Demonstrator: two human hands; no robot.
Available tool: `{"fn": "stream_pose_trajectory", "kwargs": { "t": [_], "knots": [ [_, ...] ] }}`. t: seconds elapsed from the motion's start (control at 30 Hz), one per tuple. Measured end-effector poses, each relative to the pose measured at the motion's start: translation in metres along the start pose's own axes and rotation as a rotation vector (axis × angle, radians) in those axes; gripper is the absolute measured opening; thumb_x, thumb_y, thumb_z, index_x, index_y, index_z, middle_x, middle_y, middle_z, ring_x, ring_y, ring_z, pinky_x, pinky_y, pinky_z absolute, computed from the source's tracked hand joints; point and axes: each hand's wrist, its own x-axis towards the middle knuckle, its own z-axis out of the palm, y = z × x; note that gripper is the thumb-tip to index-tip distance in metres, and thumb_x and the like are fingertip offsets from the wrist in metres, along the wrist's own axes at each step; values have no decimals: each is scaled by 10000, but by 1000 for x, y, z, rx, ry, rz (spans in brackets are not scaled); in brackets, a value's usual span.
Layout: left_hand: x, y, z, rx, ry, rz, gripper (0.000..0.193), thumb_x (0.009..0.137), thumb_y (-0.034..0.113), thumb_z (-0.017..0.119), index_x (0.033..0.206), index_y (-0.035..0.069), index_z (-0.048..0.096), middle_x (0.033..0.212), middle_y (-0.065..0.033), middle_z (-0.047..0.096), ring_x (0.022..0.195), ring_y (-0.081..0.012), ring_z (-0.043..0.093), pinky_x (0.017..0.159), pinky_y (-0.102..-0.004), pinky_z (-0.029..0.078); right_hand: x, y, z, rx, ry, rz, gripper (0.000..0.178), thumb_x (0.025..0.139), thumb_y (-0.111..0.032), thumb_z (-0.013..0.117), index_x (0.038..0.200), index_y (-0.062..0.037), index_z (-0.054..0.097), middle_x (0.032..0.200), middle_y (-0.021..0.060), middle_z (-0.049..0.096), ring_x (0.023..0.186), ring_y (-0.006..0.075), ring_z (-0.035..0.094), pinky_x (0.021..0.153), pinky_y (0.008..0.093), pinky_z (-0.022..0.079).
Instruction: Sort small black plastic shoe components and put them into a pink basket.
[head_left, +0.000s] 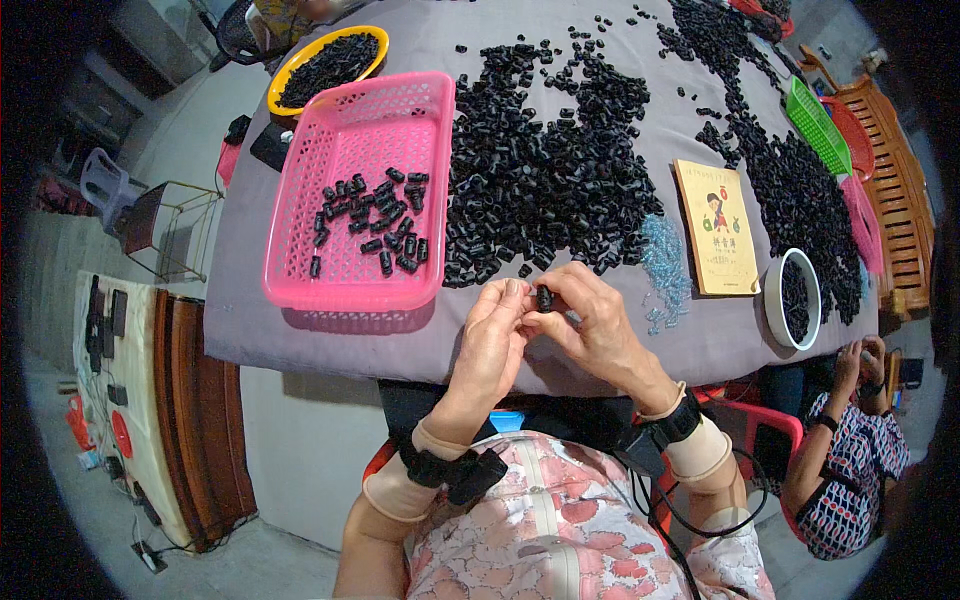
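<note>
In front of me, at the table's near edge, my right hand (597,325) pinches a small black ribbed plastic part (544,298) between thumb and fingers. My left hand (492,328) meets it from the other side, its fingertips closed beside the part; anything in them is too small to make out. A bit of light blue shows by the right palm. Just beyond my hands lies a large heap of similar black parts (545,190). To its left, a pink perforated basket (361,292) holds several more of them.
A pile of small clear-blue pieces (664,268) lies beside a yellow booklet (716,230). Further right stand a white bowl (812,300) of black pieces and a green basket (815,125). A yellow-rimmed bowl (375,45) sits at far left. Another person (850,460) works at right.
</note>
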Motion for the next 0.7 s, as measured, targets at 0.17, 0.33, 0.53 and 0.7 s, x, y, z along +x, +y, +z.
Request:
{"fn": "stream_pose_trajectory", "kwargs": {
  "t": [0.17, 0.33, 0.53, 0.7],
  "knots": [
    [-10, 7, 10, 144, -10, -61, 173, 901, 127, 544, 1039, 55, 467, 949, -36, 541, 876, -107, 535, 769, -267, 432, 0, 4, 1, -87, 33, -108, 275, 733, -86, 674, 965, -1, 554, 864, 149, 544, 747, 320, 568, 619, 372, 473],
    [-9, 8, 10, 283, 31, -76, 251, 864, 92, 569, 1079, 58, 443, 936, -45, 573, 862, -119, 567, 772, -272, 455, -2, 1, 4, -179, 37, -134, 291, 724, -104, 678, 971, -21, 549, 864, 138, 539, 782, 326, 566, 639, 387, 473],
    [-15, 60, 16, 599, 166, 237, 246, 826, 81, 613, 1042, 31, 505, 785, -91, 643, 570, -101, 582, 495, -236, 505, -6, -4, -34, -190, 36, 109, 334, 775, -167, 679, 1047, -18, 558, 897, 139, 570, 755, 263, 592, 631, 338, 488],
    [-7, 131, -6, 807, 307, 450, 227, 885, 150, 575, 1066, 35, 499, 721, -82, 624, 494, -74, 538, 402, -206, 462, -25, 32, -84, -239, 360, 381, 110, 794, -87, 638, 852, 6, 629, 753, 133, 625, 650, 226, 610, 597, 310, 481]
  ]
}}
